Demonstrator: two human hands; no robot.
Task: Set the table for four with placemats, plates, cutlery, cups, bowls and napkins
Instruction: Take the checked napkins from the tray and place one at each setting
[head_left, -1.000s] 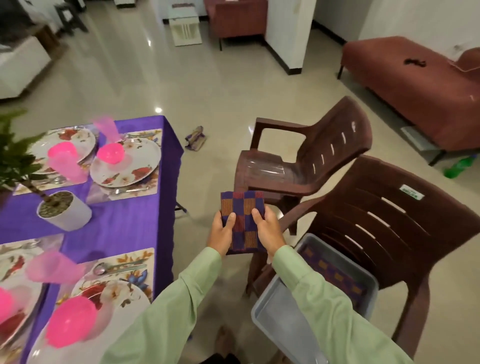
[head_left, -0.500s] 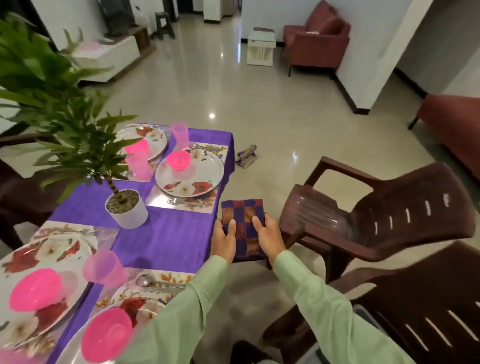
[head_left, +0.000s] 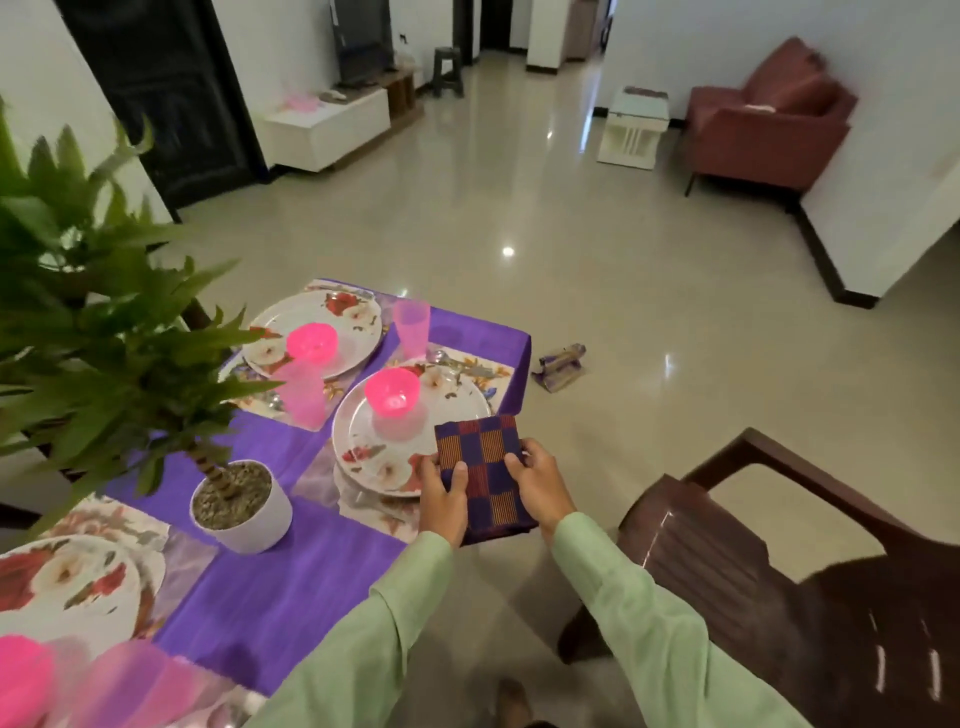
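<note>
While your left hand (head_left: 441, 501) and right hand (head_left: 540, 488) both pinch the folded napkin (head_left: 483, 475), it hovers over the plate (head_left: 363, 436)'s right rim.
Left hand is nearer the plate; the napkin's long axis runs toward you, alongside that rim.

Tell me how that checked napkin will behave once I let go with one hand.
Probably floppy: the checked napkin is folded woven cloth, and the left hand and right hand each pinch a side to keep it flat. Likely light, since mere pinches carry it. Its ribbed weave should not slip much.
</note>
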